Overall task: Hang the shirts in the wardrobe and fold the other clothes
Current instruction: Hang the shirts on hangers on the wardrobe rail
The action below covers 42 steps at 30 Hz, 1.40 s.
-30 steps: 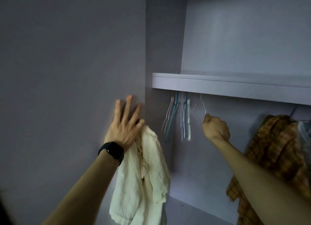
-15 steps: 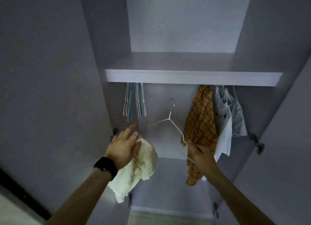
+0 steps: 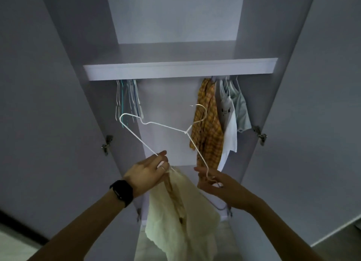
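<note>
My left grip (image 3: 146, 172) pinches the cream crinkled shirt (image 3: 181, 212) and thin white wire hanger (image 3: 185, 132); my right grip (image 3: 220, 186) pinches the hanger's other corner.

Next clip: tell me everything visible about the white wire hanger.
The white wire hanger is thin and triangular, with a twisted neck and an open hook. It hangs on nothing and is held tilted, hook up and to the right. The left hand pinches its bottom wire above the cream shirt; the right hand pinches one corner.
</note>
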Motion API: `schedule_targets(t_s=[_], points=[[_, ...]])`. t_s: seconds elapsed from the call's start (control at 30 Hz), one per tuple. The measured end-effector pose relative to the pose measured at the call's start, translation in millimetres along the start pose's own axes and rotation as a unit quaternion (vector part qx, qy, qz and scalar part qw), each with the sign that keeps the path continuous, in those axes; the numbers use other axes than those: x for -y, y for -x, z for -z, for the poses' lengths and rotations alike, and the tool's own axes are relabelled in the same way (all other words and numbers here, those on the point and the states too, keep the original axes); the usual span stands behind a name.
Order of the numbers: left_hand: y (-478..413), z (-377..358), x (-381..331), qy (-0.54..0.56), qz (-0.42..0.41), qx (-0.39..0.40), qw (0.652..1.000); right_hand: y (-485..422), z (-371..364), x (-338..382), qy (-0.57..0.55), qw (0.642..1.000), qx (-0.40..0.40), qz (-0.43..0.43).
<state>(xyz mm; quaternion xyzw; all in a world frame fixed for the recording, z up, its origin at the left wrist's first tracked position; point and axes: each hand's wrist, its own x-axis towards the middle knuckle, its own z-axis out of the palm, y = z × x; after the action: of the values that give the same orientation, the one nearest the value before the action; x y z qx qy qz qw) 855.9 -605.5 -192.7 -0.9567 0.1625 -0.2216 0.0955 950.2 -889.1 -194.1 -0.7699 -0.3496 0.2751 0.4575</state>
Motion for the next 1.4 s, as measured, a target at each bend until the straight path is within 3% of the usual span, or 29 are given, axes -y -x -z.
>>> schedule_targets(t_s=[0.13,0.23,0.33,0.5,0.6,0.73,0.83,1.0,1.2,1.3,1.4], points=[[-18.6,0.1,-25.8,-0.012,-0.091,-0.009,0.996,-18.1,24.0,32.1,-0.191,0.981,-0.027,-0.003],[-30.3,0.5,-47.6,0.009,-0.083,0.004,0.996,-36.9,47.2,61.1,-0.336,0.939,-0.004,-0.074],[-38.8,8.8,-57.6,0.059,-0.021,0.009,0.998,-48.0,64.6,69.3,-0.304,0.947,-0.027,-0.105],[-39.1,22.9,-61.9,0.109,0.084,-0.034,0.99,-38.5,71.4,49.8,-0.285,0.924,-0.246,-0.067],[-38.6,23.2,-56.3,0.17,0.173,-0.051,0.969,-24.6,61.0,34.3,-0.226,0.93,-0.289,-0.012],[-49.8,27.2,-55.9,0.322,0.296,-0.047,0.898,-16.0,27.6,31.5,-0.066,0.977,-0.201,0.025],[-61.1,32.6,-58.8,0.383,0.319,-0.038,0.866,-25.6,8.7,32.4,-0.07,0.985,-0.135,0.08],[-60.8,41.9,-48.8,0.514,0.398,-0.038,0.759,-41.7,15.3,22.8,-0.091,0.971,-0.189,0.114],[-29.1,43.7,-9.1,0.546,0.534,-0.124,0.633,-52.1,65.4,1.3,-0.078,0.951,-0.293,0.053],[-16.8,42.5,3.6,0.497,0.569,-0.089,0.649,-54.1,85.3,-8.2,-0.073,0.939,-0.336,0.019],[-20.1,43.1,0.5,0.42,0.53,-0.006,0.736,-54.6,86.5,-12.7,-0.031,0.945,-0.324,0.002]])
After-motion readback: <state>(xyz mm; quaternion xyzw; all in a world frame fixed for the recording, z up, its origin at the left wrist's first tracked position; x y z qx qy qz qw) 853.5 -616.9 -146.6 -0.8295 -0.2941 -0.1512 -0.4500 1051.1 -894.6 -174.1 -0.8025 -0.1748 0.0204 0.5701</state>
